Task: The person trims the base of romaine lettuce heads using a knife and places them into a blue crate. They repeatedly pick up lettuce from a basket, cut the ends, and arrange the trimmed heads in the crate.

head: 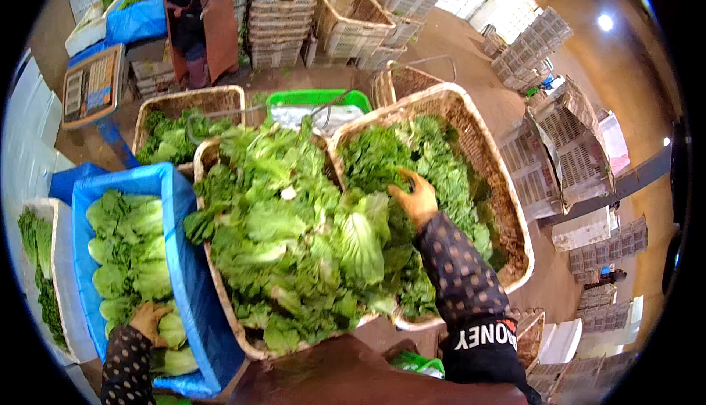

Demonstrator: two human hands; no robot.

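My left hand [148, 323] rests on the heads of leafy greens [129, 239] packed in rows in a blue-lined crate [175, 239]. Its fingers lie against one pale head at the near end; whether they grip it is unclear. Over the right plastic crate [515, 223], my right hand [418, 195] reaches in with thumb and fingers apart, above dark green leaves [372, 146]. Between the hands, loose lettuce-like greens [276, 212] heap above the rim of the middle crate [220, 289]. One broad pale-ribbed head [361, 239] lies at the heap's right side.
A digital scale [92, 88] stands at the far left. Behind the crates are a green crate [320, 99], another crate of greens [190, 93] and stacked crates [281, 24]. A person in a long brown apron [219, 24] stands there. A white foam box [58, 283] flanks the blue-lined crate.
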